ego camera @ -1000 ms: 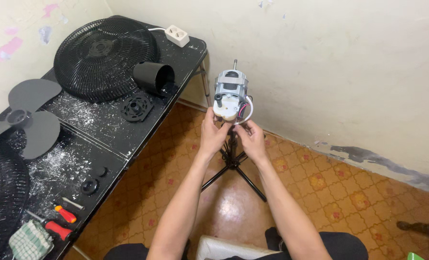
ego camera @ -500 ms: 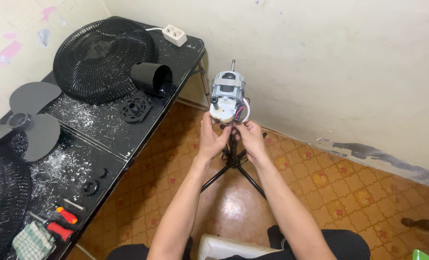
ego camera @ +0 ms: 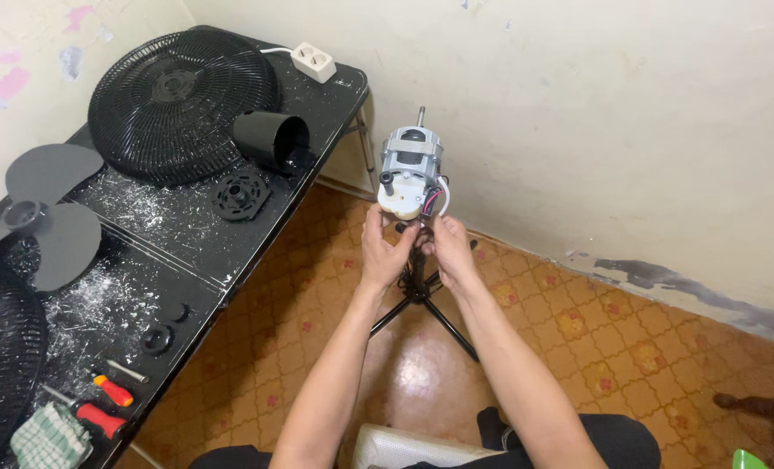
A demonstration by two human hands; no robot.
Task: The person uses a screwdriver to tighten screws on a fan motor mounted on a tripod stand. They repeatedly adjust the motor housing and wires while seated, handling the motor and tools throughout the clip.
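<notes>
Head view — both hands, left hand [ego camera: 385, 252], right hand [ego camera: 446, 250], beneath fan motor [ego camera: 411, 175]

Setting: makeshift home repair corner. Evidence: black table [ego camera: 230, 252], paint-flecked, against a stained, peeling wall [ego camera: 595, 104]; worn patterned floor tiles [ego camera: 630, 339]. On the table: fan grille [ego camera: 178, 104], fan blade [ego camera: 44, 213], motor cover [ego camera: 270, 139], red-handled screwdrivers [ego camera: 100, 404], checked rag [ego camera: 48, 439], white socket strip [ego camera: 315, 61].
</notes>
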